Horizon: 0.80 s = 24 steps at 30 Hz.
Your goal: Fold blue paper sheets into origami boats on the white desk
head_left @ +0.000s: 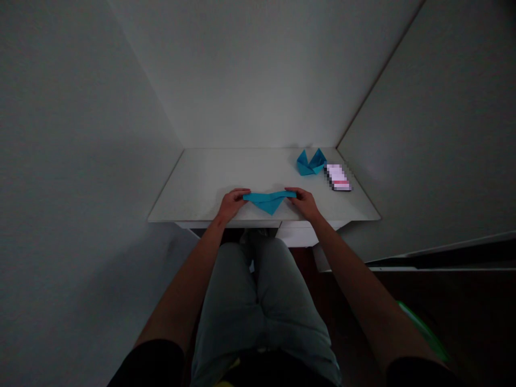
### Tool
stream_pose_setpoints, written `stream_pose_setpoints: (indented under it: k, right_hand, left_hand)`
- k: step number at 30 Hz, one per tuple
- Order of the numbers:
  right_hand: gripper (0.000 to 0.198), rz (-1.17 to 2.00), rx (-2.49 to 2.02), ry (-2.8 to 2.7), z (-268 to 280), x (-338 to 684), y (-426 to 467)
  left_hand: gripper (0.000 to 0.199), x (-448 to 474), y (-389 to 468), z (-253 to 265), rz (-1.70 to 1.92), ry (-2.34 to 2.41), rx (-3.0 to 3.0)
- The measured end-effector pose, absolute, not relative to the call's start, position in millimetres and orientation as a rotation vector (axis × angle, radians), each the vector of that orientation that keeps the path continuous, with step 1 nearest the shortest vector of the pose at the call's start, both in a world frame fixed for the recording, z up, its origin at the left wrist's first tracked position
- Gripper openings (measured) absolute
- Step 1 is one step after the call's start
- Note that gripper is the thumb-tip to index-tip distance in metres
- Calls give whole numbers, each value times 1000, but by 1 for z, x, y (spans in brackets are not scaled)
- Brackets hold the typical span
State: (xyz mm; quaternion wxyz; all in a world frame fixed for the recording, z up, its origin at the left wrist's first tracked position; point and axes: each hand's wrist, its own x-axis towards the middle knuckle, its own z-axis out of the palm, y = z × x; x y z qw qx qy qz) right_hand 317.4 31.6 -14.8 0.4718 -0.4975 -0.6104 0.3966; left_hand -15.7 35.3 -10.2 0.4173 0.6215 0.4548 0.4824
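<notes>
Pale walls rise behind and on both sides of a white desk, whose top spans the middle of the view; below its front edge, the person's grey-blue jeans reach toward it, with both bare forearms stretched forward from dark sleeves; at lower right, a green curved edge shows against the dark floor, too little of it visible to identify; under the desktop, right of the middle, sits a white drawer front.

The left hand is nearly closed, thumb and fingers pinching the left end of a folded blue paper; the right hand mirrors it, fingers bent and drawn together on the right end; the paper lies between them near the desk's front edge, a long narrow band across the top with a triangular flap pointing toward the person; whether it rests flat on the desktop or is slightly raised cannot be told.

Farther back at right stands a second blue folded piece, with two raised points; just beside it, on its right, lies a phone, its lit screen blurred into blocks.
</notes>
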Motion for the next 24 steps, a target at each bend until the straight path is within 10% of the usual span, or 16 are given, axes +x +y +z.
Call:
stream_pose_setpoints:
  k: [24]
  right_hand:
    - [55,897,-1271,-1543,-9,314,28]
  left_hand:
    - [47,-5,32,-12,1193,1260,1451]
